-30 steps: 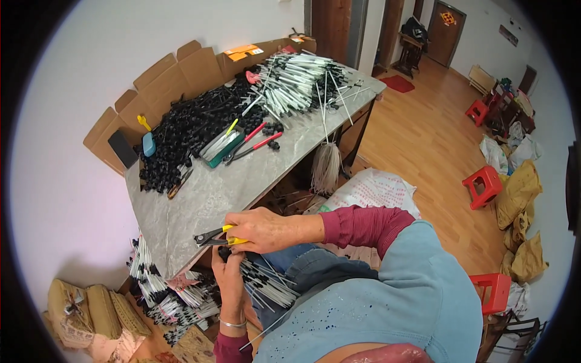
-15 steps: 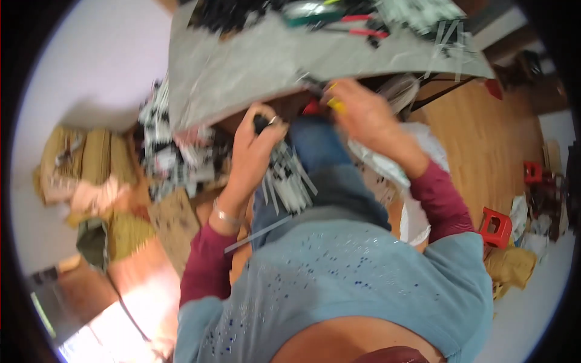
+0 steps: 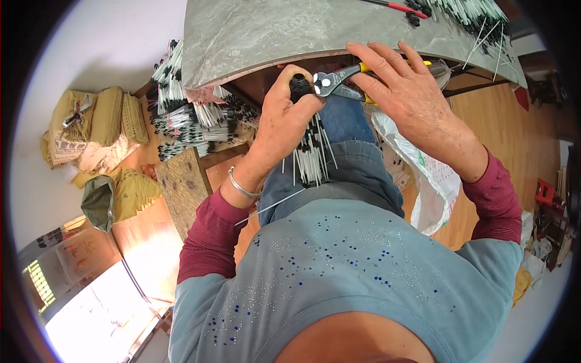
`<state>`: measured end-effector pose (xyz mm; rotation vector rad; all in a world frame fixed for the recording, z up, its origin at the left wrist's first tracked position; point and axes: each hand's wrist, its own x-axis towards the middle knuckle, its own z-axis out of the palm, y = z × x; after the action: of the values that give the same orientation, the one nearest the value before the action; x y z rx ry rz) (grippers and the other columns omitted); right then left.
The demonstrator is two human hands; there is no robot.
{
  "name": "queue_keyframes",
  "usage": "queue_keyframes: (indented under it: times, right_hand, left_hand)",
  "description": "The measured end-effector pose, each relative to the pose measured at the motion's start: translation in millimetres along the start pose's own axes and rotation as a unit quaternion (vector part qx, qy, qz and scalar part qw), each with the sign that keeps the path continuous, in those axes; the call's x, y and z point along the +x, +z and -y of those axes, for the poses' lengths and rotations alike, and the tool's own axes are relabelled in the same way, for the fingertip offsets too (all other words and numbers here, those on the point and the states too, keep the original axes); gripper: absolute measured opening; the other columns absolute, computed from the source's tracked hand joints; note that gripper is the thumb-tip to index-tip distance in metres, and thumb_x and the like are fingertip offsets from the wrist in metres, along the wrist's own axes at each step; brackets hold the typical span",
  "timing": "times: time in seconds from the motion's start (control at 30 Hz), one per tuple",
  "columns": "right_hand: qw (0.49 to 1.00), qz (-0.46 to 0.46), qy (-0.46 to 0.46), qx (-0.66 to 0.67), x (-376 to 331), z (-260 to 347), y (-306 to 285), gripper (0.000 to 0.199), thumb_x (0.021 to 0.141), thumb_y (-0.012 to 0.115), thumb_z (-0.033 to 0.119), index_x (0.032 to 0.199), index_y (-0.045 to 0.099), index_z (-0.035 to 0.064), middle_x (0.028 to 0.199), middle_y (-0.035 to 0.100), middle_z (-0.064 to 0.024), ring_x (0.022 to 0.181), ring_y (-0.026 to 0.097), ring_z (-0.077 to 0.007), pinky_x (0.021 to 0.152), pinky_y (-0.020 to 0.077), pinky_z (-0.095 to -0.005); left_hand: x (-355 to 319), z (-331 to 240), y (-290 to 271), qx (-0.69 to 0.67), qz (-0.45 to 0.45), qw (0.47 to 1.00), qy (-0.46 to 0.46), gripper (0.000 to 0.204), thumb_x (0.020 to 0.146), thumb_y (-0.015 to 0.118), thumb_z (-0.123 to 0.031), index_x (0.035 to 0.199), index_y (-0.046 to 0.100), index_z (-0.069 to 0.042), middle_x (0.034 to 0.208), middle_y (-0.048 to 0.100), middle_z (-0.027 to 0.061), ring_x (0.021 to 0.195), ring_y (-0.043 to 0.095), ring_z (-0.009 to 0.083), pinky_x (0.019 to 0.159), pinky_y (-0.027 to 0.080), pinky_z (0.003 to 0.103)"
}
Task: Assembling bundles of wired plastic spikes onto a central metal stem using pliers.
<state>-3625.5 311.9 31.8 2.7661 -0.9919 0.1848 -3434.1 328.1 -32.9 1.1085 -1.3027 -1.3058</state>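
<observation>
My left hand (image 3: 283, 118) is closed round a small black plastic part with a threaded neck (image 3: 299, 88), held upright just under the table's near edge. In my right hand (image 3: 414, 100) are pliers with yellow-edged handles (image 3: 339, 78); the fingers lie long over the handles and the thumb is under them. The rounded plier head is right beside the black part, by my left thumb and forefinger. I cannot tell whether the jaws grip it. Thin white tubes with black ends (image 3: 311, 162) lie in a bundle on my lap, below my left hand.
Above my hands is the grey marbled tabletop (image 3: 260, 36), with a red-handled tool (image 3: 396, 7) and a heap of white tubes (image 3: 475, 15) at right. More bundles (image 3: 193, 130) are stacked at left, near a wooden board (image 3: 181, 187). A white plastic bag (image 3: 433, 175) hangs open at right.
My right hand has brought the pliers down and left, up to the black part. My left hand has shifted right with that part. The view has tilted and turned sharper.
</observation>
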Motion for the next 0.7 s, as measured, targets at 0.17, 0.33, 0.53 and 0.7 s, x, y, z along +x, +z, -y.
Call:
queue_keyframes:
  times: [0.17, 0.33, 0.53, 0.7]
  right_hand:
    - [0.999, -0.001, -0.003, -0.036, 0.3, 1.3, -9.3, 0.030, 0.068, 0.047, -0.001, 0.098, 0.048, 0.0046, 0.125, 0.034, -0.0078, 0.112, 0.036, -0.0257, 0.094, 0.0283, -0.0409]
    - [1.000, 0.024, -0.006, -0.003, -4.3, -5.4, -10.0, 0.029, 0.068, 0.048, 0.000, 0.097, 0.048, 0.0033, 0.119, 0.038, -0.0082, 0.107, 0.040, -0.0242, 0.088, 0.0324, -0.0383]
    - [0.997, 0.056, -0.009, 0.046, -10.5, -18.3, -4.2, 0.022, 0.068, 0.051, 0.003, 0.090, 0.047, 0.0038, 0.104, 0.046, -0.0088, 0.094, 0.047, -0.0227, 0.072, 0.0398, -0.0337]
    - [0.972, 0.013, 0.034, 0.231, -12.8, -25.4, -2.5, 0.018, 0.074, 0.056, 0.012, 0.085, 0.045, 0.0040, 0.079, 0.055, -0.0110, 0.068, 0.056, -0.0216, 0.054, 0.0446, -0.0285]
  left_hand:
    - [-2.2, -4.4, 4.4, 0.037, -0.006, 0.999, 0.008, 0.012, 0.070, 0.051, -0.003, 0.081, 0.045, -0.004, 0.071, 0.045, -0.0027, 0.065, 0.039, 0.0046, 0.059, 0.033, 0.018]
    - [2.5, -3.9, 7.9, 0.045, -0.003, 0.999, 0.014, 0.013, 0.070, 0.051, -0.004, 0.081, 0.045, -0.005, 0.071, 0.044, -0.0031, 0.065, 0.039, 0.0047, 0.060, 0.033, 0.018]
    - [13.9, 0.2, 12.6, 0.005, 0.016, 1.000, -0.001, 0.014, 0.069, 0.052, -0.004, 0.081, 0.045, -0.004, 0.070, 0.044, -0.0032, 0.065, 0.039, 0.0050, 0.060, 0.033, 0.018]
    - [18.3, -12.5, 4.6, 0.015, 0.062, 0.998, -0.009, 0.014, 0.068, 0.053, -0.004, 0.080, 0.045, -0.004, 0.072, 0.045, -0.0030, 0.066, 0.040, 0.0050, 0.061, 0.033, 0.018]
